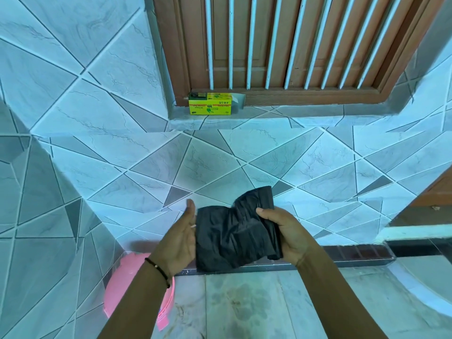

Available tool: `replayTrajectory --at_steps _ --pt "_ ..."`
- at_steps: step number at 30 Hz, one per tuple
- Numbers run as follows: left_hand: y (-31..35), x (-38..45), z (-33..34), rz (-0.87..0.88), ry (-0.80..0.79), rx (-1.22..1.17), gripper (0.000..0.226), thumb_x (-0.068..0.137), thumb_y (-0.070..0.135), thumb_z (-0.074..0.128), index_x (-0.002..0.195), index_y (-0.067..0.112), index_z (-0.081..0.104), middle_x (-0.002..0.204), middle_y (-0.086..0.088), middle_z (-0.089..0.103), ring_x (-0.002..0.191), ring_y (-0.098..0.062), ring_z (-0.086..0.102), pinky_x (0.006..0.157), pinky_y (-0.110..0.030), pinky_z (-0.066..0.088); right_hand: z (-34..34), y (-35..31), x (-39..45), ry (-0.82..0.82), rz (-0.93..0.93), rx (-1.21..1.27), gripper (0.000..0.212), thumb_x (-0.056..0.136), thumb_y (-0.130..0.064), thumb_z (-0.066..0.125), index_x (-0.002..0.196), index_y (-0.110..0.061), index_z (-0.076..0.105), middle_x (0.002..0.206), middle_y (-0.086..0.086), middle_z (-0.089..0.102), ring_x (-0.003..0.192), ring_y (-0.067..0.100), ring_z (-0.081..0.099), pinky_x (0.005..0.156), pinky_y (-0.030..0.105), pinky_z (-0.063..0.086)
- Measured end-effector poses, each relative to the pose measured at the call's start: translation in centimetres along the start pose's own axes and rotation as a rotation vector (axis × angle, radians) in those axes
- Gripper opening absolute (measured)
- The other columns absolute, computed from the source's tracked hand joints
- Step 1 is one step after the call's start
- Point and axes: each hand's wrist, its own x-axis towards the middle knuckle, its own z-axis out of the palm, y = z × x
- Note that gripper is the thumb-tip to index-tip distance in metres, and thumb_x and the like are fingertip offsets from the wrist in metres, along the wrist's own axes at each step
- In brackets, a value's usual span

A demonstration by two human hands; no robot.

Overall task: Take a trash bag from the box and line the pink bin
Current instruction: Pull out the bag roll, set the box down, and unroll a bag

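Down below your left wrist sits the pink bin (127, 289), low by the tiled wall, and your arm hides part of it, so you cannot see its open top from here. It is close to you, so I think the bag will not have far to go. Your left hand (179, 237) is open and flat, with the fingers straight and the palm turned to the right. It touches the left edge of the trash bag (233, 237), or is just beside it; I cannot tell which. I think it is there to catch that edge and pull it out. The black bag is between your two hands, folded and crumpled, held up in front of you so you can find its mouth. Your right hand (285, 231) holds the right side of the bag, with the thumb on top and the fingers hidden under the folds. That grip keeps the bag from dropping. Far past your hands, up on the window ledge (318, 112), is the yellow box (210, 104), well apart from the bag. The bag is out of the box, but the bin is not lined yet.
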Motion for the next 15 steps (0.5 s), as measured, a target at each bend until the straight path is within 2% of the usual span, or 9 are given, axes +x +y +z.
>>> replayTrajectory --at_steps 2,4,7,11,13,15 --pt "-0.7 0.2 0.7 -0.099 -0.127 0.062 0.088 0.049 0.061 0.077 0.113 0.003 0.064 0.117 -0.016 0.067 0.108 -0.028 0.064 0.087 -0.039 0.056 0.7 0.3 0.1 -0.002 -0.008 -0.055 0.016 0.086 -0.011 0.059 0.098 -0.002 0.065 0.091 0.018 0.067 0.078 0.028 0.066 0.07 0.034 0.057" --pt "-1.7 0.4 1.7 -0.078 -0.152 0.201 0.066 0.061 0.048 0.074 0.107 0.002 0.067 0.113 -0.014 0.069 0.104 -0.026 0.066 0.084 -0.034 0.056 1.2 0.5 0.1 -0.007 -0.011 -0.101 0.013 0.087 -0.009 0.058 0.095 -0.004 0.066 0.09 0.016 0.07 0.081 0.028 0.067 0.072 0.035 0.056" --pt "-2.9 0.8 2.5 -0.007 -0.096 0.34 0.044 0.062 0.033 0.079 0.097 0.008 0.071 0.106 -0.012 0.072 0.099 -0.025 0.068 0.087 -0.033 0.053 1.4 0.6 -0.2 -0.026 -0.015 -0.136 0.011 0.087 -0.007 0.058 0.093 -0.004 0.067 0.085 0.015 0.072 0.077 0.027 0.068 0.069 0.034 0.057" --pt "-3.0 1.0 2.1 0.072 0.007 0.395 0.021 0.076 0.02 0.07 0.096 0.013 0.071 0.104 -0.012 0.073 0.1 -0.029 0.067 0.097 -0.04 0.049 1.1 0.5 -0.4 -0.001 -0.004 -0.122 0.011 0.085 -0.005 0.06 0.093 -0.002 0.067 0.081 0.016 0.071 0.068 0.026 0.068 0.058 0.031 0.056" --pt "-2.6 1.0 1.5 0.092 0.034 0.409 0.019 0.079 0.017 0.067 0.096 0.009 0.072 0.104 -0.016 0.072 0.099 -0.031 0.066 0.098 -0.042 0.048 0.6 0.5 -0.4 0.016 0.003 -0.092 0.01 0.083 -0.004 0.061 0.091 -0.002 0.067 0.081 0.016 0.071 0.067 0.026 0.068 0.057 0.031 0.056" --pt "-2.1 0.9 1.1 0.107 0.041 0.393 0.018 0.081 0.014 0.066 0.095 0.005 0.071 0.101 -0.018 0.072 0.095 -0.032 0.067 0.093 -0.038 0.052 0.1 0.6 -0.3 0.036 0.022 -0.058 0.01 0.082 -0.004 0.062 0.09 -0.002 0.067 0.084 0.017 0.071 0.071 0.029 0.068 0.063 0.035 0.058"
